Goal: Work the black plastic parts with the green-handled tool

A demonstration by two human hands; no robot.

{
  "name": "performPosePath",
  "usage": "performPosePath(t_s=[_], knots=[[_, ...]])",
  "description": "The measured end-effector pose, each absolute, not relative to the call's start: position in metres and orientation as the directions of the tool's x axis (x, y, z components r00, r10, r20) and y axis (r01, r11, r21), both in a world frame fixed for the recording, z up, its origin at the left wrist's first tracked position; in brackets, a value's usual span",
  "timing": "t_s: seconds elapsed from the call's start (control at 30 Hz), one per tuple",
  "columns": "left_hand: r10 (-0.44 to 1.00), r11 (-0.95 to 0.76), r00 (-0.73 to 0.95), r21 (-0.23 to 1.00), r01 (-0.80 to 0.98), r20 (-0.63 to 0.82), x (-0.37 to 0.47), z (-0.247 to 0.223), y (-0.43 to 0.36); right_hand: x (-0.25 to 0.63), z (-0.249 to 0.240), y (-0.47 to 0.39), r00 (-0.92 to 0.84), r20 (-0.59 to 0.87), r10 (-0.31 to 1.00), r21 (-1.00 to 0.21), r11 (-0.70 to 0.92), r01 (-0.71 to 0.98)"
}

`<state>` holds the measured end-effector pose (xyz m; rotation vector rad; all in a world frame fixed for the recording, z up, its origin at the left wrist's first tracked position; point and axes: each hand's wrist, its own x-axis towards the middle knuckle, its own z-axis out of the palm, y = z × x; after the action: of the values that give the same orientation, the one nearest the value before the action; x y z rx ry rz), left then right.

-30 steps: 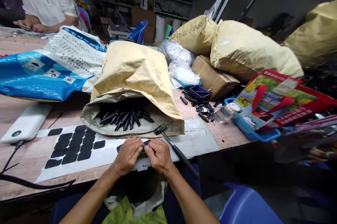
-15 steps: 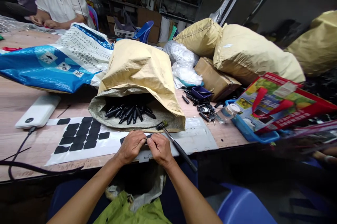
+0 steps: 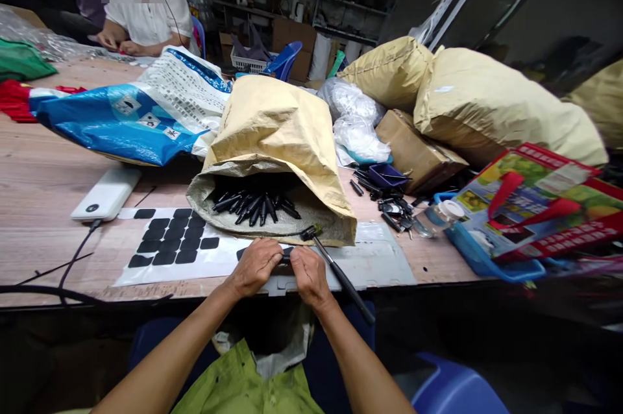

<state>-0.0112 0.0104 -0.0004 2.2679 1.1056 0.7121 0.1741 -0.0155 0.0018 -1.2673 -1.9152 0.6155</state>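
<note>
Fingers curled, my left hand (image 3: 257,266) and my right hand (image 3: 310,276) meet at the table's front edge. Both grip a short black rod-shaped piece (image 3: 286,258), mostly covered by the fingers. Just beyond them lies a yellow woven sack (image 3: 277,122), its mouth facing me. Slim black pen-like pieces (image 3: 253,206) fill its opening. A hammer-like tool (image 3: 343,281) with a dark handle rests by my right hand, its handle sticking out past the edge. Under my hands is a grey flat board (image 3: 384,265). Left of them, a white sheet (image 3: 126,276) carries black rounded-square patches (image 3: 168,239).
A white power bank (image 3: 104,196) with a cable sits at left, below a blue-and-white bag (image 3: 146,119). On the right are loose black parts (image 3: 394,209), a clear jar (image 3: 438,216), a blue basket (image 3: 511,269) and a carton (image 3: 418,148). A co-worker (image 3: 150,24) sits across.
The view has turned a little left, so everything sits further right. My hands have drawn slightly apart, and more of the black piece shows between them.
</note>
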Motion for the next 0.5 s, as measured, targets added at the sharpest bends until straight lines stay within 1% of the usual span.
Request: performPosePath(t_s=[0.1,0.17,0.33,0.5], knots=[[0.819,-0.523,0.527,0.671,0.525,0.227,-0.0120,0.0008,0.0109,0.1763,0.0038,-0.0169,-0.190,0.251,0.949,-0.827,0.312,0.468],[0.821,-0.520,0.523,0.678,0.519,0.229,-0.0124,0.0008,0.0112,0.1770,0.0042,-0.0170,-0.162,0.219,0.962,-0.868,0.268,0.419],[0.818,-0.517,0.528,0.693,0.502,0.228,-0.0128,0.0031,0.0114,0.1762,0.0048,-0.0163,-0.142,0.186,0.972,-0.896,0.228,0.382],[0.817,-0.529,0.523,0.674,0.515,0.241,-0.0125,0.0058,0.0105,0.1757,0.0047,-0.0165,-0.137,0.188,0.973,-0.894,0.227,0.387]])
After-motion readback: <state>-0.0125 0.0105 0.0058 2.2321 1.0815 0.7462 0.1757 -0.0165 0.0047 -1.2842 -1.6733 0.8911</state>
